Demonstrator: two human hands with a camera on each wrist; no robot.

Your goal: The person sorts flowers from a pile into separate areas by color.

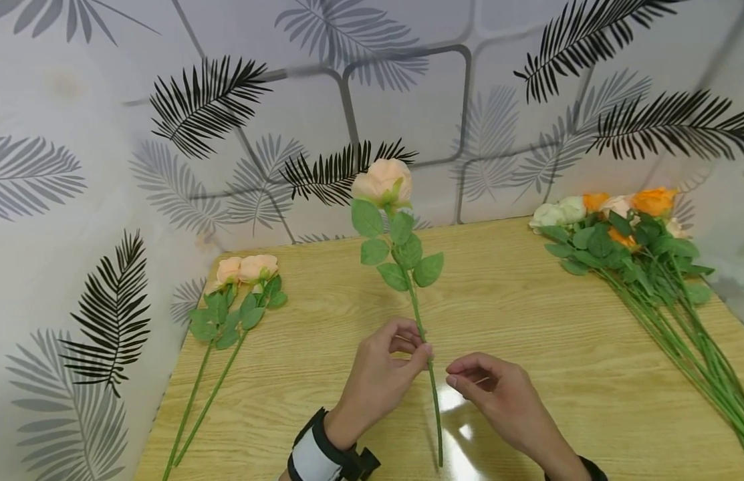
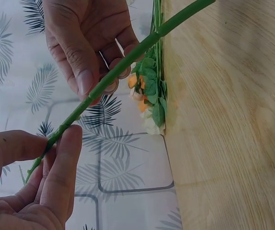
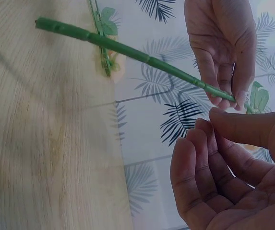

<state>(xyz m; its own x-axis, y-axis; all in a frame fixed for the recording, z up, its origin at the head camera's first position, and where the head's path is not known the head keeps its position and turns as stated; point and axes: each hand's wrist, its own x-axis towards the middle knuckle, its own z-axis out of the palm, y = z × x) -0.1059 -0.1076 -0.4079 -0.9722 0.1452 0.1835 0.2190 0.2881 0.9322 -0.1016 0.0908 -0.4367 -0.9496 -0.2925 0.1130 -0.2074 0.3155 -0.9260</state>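
My left hand [image 1: 380, 377] pinches the green stem [image 1: 434, 394] of a peach artificial flower [image 1: 384, 182] between thumb and fingers. The flower is held nearly upright above the table, bloom at the top and several green leaves [image 1: 408, 250] below it. In the left wrist view the stem [image 2: 123, 64] crosses in front of the right hand [image 2: 87, 43]. Just right of the stem, my right hand [image 1: 507, 401] hovers with fingers loosely bent and nothing in them. A small gap separates its fingertips from the stem in the head view.
Peach flowers [image 1: 257, 268] on two long stems lie on the wooden table [image 1: 311, 300] at the left. At the right lies a bunch of orange, white and peach flowers [image 1: 654, 200], stems toward the front. A leaf-patterned wall covering [image 1: 408, 113] stands behind the table.
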